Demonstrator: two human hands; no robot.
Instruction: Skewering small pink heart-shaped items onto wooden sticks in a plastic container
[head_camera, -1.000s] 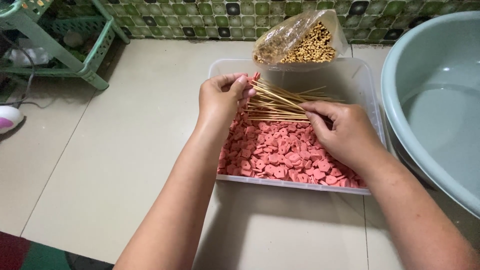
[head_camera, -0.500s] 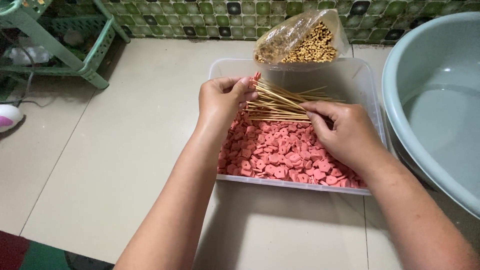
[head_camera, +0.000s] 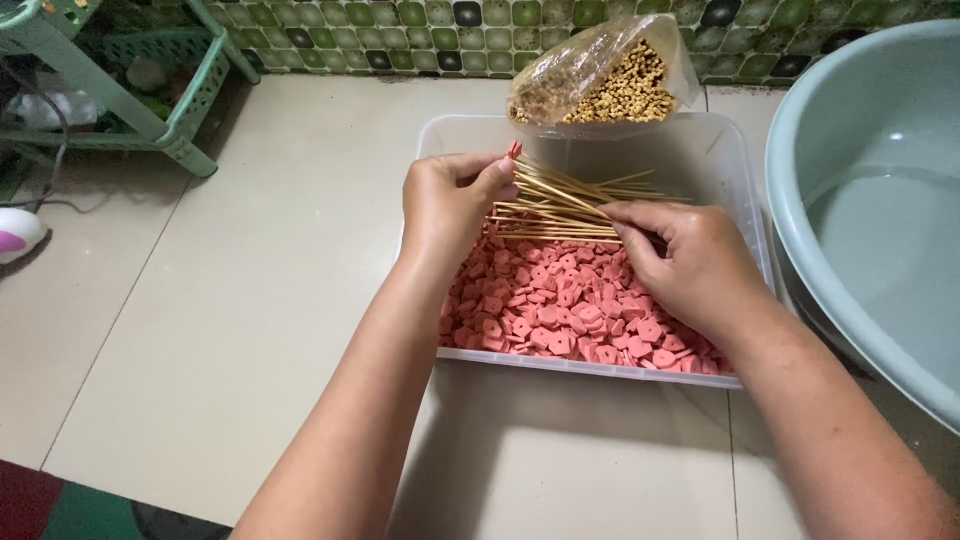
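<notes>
Head view: left hand (head_camera: 445, 200) pinches thin wooden skewers (head_camera: 560, 205)

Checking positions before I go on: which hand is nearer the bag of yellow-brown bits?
Left. The left hand holds the skewers just below and left of the bag; the right hand sits lower over the pink slices.

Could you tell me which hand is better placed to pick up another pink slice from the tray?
Probably the right hand: it rests low, just over the pink slices, loosely touching the skewers. The left hand pinches a slice at the skewer tips, so it is occupied.
</notes>
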